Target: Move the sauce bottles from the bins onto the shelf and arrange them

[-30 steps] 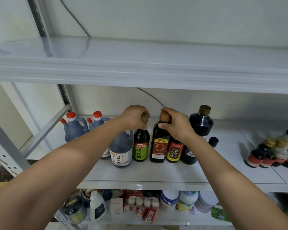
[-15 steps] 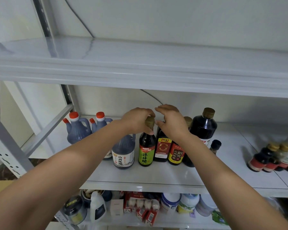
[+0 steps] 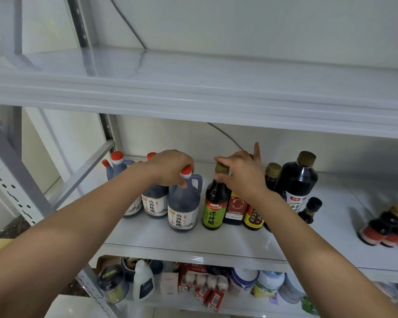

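Note:
On the white middle shelf [image 3: 193, 239] stands a row of dark sauce bottles. My left hand [image 3: 170, 167] grips the red-capped neck of a vinegar jug [image 3: 182, 210] at the front. My right hand [image 3: 241, 174] pinches the gold cap of the green-label bottle [image 3: 214, 203] beside it. Behind my right wrist stand a red-label bottle [image 3: 235, 208] and a yellow-label bottle [image 3: 253, 216], partly hidden. A second jug [image 3: 155, 203] and other red-capped jugs [image 3: 116, 166] stand at the back left. A tall dark bottle [image 3: 299, 182] stands to the right.
A small black-capped bottle [image 3: 310, 212] and a cluster of red-label bottles [image 3: 386, 228] sit further right on the same shelf. The upper shelf [image 3: 193, 88] overhangs close above my hands. The lower shelf holds jars, boxes and white bottles [image 3: 144, 283]. A grey upright [image 3: 16, 187] stands at the left.
My left hand left the green-label bottle's cap and took the front jug's neck. My right hand shifted left from the red-label bottle onto the green-label bottle's cap.

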